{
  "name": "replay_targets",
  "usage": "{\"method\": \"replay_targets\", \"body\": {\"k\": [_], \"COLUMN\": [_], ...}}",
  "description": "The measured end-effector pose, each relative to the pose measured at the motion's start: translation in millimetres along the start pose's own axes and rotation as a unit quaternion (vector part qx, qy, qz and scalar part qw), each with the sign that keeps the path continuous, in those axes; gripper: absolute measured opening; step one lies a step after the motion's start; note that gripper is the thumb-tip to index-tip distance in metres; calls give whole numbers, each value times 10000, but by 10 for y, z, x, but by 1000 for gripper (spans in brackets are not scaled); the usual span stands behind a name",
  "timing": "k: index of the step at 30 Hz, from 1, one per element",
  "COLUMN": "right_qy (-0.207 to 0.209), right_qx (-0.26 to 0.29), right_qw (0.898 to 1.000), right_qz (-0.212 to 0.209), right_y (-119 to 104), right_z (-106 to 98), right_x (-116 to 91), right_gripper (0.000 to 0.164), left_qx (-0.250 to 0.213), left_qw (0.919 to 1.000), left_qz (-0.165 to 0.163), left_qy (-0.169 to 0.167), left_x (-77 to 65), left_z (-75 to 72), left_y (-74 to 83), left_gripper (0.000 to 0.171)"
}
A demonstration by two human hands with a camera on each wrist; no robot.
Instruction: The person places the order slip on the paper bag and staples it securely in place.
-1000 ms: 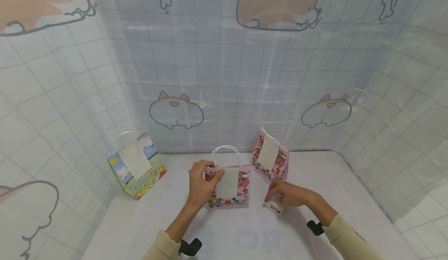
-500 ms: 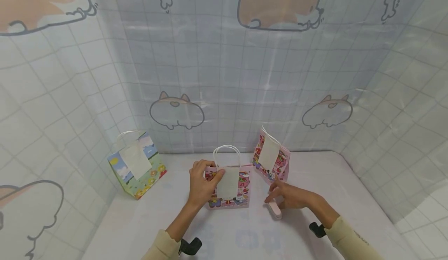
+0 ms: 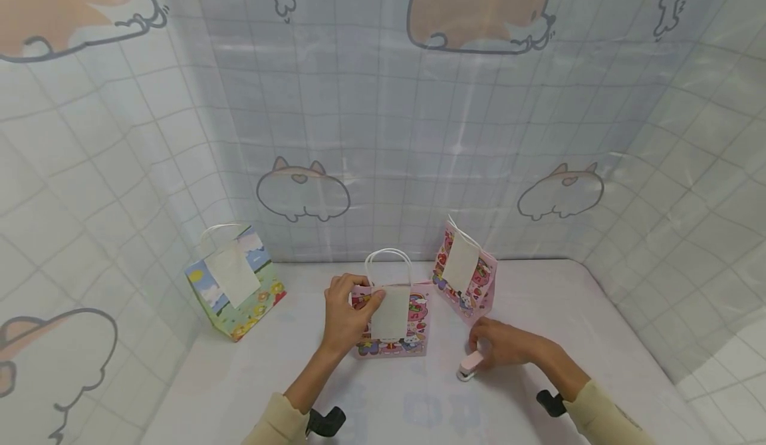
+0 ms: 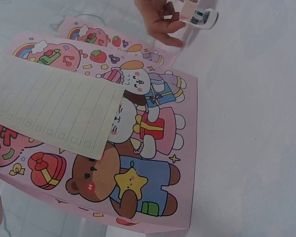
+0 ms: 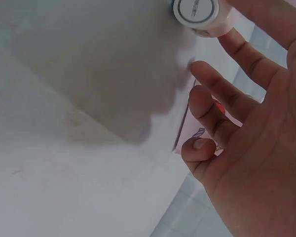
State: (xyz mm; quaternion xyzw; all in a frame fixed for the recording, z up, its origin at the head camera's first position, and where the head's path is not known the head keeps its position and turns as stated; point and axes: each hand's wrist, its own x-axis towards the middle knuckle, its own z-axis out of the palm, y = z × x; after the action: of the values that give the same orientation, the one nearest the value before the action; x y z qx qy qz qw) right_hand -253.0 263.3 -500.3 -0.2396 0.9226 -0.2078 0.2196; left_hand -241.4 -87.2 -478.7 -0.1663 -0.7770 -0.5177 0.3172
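My left hand (image 3: 347, 315) grips the top left edge of a pink cartoon-print paper gift bag (image 3: 417, 332), its thumb over a cream lined note sheet (image 3: 390, 315) on the bag's front. The bag stands upright with two white handles above; the note's printed lines and small boxes show in the left wrist view. To the right, low over the table, my right hand (image 3: 509, 344) pinches a small pink-and-white stapler (image 3: 471, 364) between thumb and finger. Its metal inside shows in the left wrist view, and its round white end (image 5: 196, 9) in the right wrist view.
A second pink gift bag (image 3: 483, 279) with a cream note stands behind my right hand. On the far left leans a blue-and-green gift bag (image 3: 266, 285), also with a note. A tiled-print curtain (image 3: 389, 132) surrounds the white table (image 3: 538, 298).
The right hand has turned the stapler round on the table, and now pinches it with its end pointing front-left. The left hand and the gift bags have stayed in place.
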Motion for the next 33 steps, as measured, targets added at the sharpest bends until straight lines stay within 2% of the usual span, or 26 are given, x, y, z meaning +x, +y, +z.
{"method": "replay_targets", "body": {"k": [12,21,33], "right_qy": [71,98,271], "right_qx": [12,450,399], "right_qw": [10000,9989,9988], "right_qz": [60,91,100], "right_y": [61,74,78], "right_z": [83,109,132], "right_x": [-42,-72,-84], "right_gripper": [34,30,28], "left_qx": [-42,-45,-130], "left_qw": [10000,9999,9999], "left_qz": [38,90,45], "left_qy": [1,30,24], "left_x": [7,4,3], "left_z": [-5,4,-5], "left_y": [2,-15,-4], "left_gripper": [23,23,22]}}
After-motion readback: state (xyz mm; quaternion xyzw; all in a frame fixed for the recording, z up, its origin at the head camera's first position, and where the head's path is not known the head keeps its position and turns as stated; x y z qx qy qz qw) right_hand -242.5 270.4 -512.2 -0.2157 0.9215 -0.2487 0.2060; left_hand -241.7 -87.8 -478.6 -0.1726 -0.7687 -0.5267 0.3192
